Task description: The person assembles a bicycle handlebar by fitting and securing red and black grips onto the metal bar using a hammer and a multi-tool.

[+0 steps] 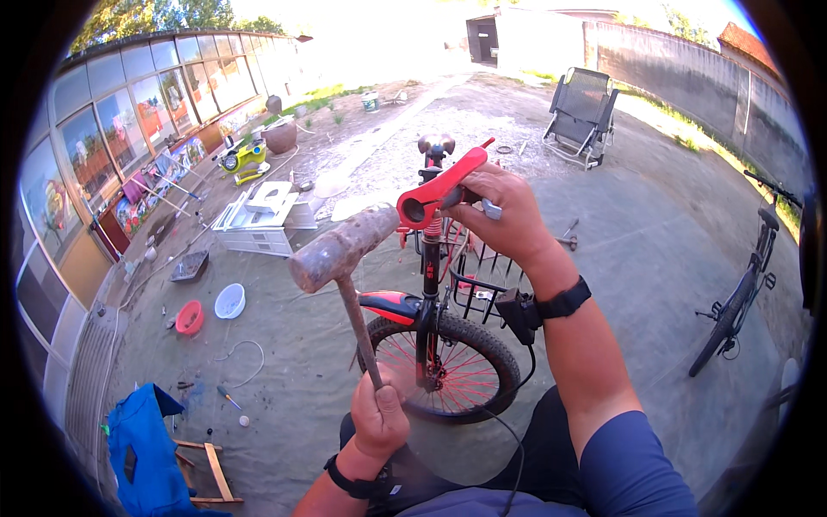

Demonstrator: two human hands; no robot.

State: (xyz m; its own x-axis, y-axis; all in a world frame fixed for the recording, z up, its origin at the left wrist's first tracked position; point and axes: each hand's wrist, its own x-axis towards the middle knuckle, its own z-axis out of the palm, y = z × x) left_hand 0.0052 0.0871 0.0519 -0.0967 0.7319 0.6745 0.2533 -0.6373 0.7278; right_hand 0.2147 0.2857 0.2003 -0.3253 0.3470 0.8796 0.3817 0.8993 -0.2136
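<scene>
My left hand (380, 415) is closed around the handle of a hammer (345, 242). Its heavy, worn, grey-brown head is raised to the left of a bicycle's black front fork leg (429, 276). Above that leg my right hand (501, 209) grips a red fork crown (444, 183) with a round hole at its near end. A small light-grey piece (491, 208) shows at the right fingers; I cannot make out what it is. Below stands the bicycle's front wheel (469, 388), with red spokes and a knobby tyre. A black-and-red mudguard (389, 306) sits beside the fork.
Behind the fork is a black wire basket (484, 280). A red basin (189, 318), a white basin (230, 301) and a screwdriver (228, 396) lie leftward. A blue cloth (146, 457) hangs over a wooden stool. A folding chair (581, 116) and another bicycle (745, 276) stand to the right.
</scene>
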